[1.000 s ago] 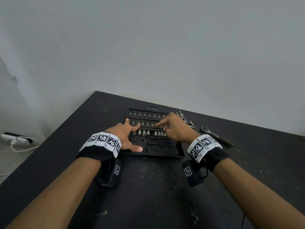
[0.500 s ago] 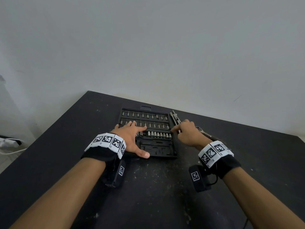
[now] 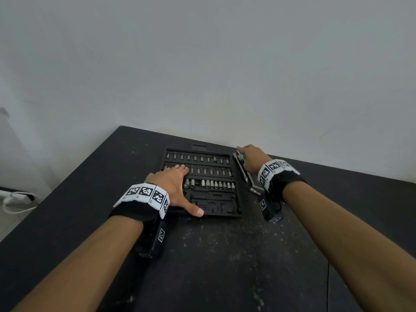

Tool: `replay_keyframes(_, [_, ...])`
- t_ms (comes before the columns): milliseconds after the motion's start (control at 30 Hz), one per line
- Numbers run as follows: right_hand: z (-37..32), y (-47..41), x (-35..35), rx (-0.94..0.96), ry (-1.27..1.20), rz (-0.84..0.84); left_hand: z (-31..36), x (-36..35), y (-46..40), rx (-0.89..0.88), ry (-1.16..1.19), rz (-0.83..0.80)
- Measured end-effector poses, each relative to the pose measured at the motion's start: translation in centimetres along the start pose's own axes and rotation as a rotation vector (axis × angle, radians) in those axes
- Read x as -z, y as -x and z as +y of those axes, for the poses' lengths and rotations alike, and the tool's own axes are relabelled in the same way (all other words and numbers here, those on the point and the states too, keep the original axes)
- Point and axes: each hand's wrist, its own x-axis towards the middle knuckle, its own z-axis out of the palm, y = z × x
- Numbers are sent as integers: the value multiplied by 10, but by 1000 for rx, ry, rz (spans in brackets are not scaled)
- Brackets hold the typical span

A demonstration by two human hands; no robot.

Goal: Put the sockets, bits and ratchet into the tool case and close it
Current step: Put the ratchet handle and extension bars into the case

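The black tool case (image 3: pixel 216 206) lies open on the black table. Its two far rows hold several bits (image 3: pixel 198 158), and a nearer row holds several sockets (image 3: pixel 211 183). The front recesses are bare. My left hand (image 3: pixel 173 185) lies flat on the case's left side, fingers spread, thumb on the front rim. My right hand (image 3: pixel 253 158) is at the case's far right corner, fingertips at the far end of a long metal bar (image 3: pixel 242 168). A short metal piece (image 3: pixel 254 189) lies nearer, beside my right wrist. I see no ratchet; my right wrist covers that part of the table.
A white wall rises right behind the case. The table's left edge (image 3: pixel 67 183) runs diagonally, with a white power strip and cable (image 3: pixel 15 197) on the floor beyond it. The scuffed tabletop (image 3: pixel 225 255) stretches in front of the case.
My right hand left the rows in the case and moved right and away to the loose metal bar. My left hand stayed flat on the case.
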Motion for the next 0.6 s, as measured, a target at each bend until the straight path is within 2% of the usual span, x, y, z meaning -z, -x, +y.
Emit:
replay_keyframes(67, [1, -7, -5, -7, 39, 13, 0, 0, 0, -1, -8, 1])
replay_keyframes(200, [4, -16, -14, -88, -30, 129, -1, -2, -1, -18, -9, 20])
replay_keyframes(467, [-2, -9, -11, -101, 7, 176, -3, -5, -1, -27, 2, 51])
replay_keyframes(533, [-11, 2, -7, -43, -87, 226, -4, -6, -1, -34, 11, 58])
replay_keyframes(600, [-29, 20, -6, 112, -234, 209, -5, -7, -1, -44, -1, 60])
